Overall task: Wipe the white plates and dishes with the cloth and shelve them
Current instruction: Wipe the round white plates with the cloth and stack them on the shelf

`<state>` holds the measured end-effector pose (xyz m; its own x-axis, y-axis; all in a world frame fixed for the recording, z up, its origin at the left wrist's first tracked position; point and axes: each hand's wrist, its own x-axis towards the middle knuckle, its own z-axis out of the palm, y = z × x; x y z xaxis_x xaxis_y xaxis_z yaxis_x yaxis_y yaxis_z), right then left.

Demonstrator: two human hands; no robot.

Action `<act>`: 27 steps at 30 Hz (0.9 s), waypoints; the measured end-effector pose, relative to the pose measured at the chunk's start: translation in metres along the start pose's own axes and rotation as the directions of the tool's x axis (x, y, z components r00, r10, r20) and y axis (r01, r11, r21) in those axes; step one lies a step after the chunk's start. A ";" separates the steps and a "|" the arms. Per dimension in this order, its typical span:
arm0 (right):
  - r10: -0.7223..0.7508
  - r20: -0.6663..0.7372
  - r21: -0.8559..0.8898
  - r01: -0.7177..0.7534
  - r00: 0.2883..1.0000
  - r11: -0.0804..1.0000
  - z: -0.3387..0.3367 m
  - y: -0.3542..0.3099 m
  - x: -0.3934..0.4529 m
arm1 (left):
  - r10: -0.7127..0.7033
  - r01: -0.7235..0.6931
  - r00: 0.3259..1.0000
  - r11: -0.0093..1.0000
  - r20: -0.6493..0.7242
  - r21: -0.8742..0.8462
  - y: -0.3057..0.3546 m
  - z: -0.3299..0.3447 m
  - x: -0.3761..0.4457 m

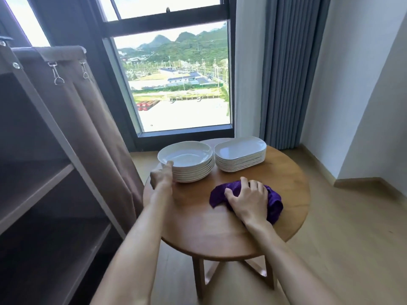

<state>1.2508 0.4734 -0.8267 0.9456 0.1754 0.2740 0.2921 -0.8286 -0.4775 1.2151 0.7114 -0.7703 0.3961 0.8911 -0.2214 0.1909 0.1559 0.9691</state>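
Observation:
Two stacks of white dishes stand at the far side of a round wooden table (198,219). On the left is a stack of round deep plates (187,159); on the right, a stack of oblong dishes (241,155). My left hand (161,177) pinches the near-left rim of the top round plate, thumb on the rim. A crumpled purple cloth (275,201) lies on the table's right half, and my right hand (248,199) grips it from above with curled fingers.
A brown fabric cabinet with open shelves (35,186) stands at the left, its curtain (97,133) pulled aside next to the table. Behind the table are a large window (176,84), grey curtains (290,73) and a white wall (363,84). Wooden floor surrounds the table.

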 end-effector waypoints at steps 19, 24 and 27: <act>-0.042 -0.071 0.017 0.043 0.997 0.999 0.008 0.004 0.001 | 0.030 -0.079 0.969 0.979 0.244 0.190 0.049 -0.020 0.020; -0.055 -0.126 0.094 0.067 0.990 0.993 0.008 0.006 -0.001 | 0.016 -0.032 0.963 0.998 0.271 0.055 0.037 -0.037 0.005; -0.038 -0.209 0.257 0.092 0.977 0.962 0.004 0.005 0.002 | 0.067 -0.039 0.967 0.992 0.247 -0.120 0.026 -0.045 -0.019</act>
<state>1.2544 0.4719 -0.8324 0.8828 0.0917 0.4606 0.4052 -0.6445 -0.6484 1.1722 0.7181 -0.7365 0.6179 0.7665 -0.1754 0.0666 0.1712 0.9830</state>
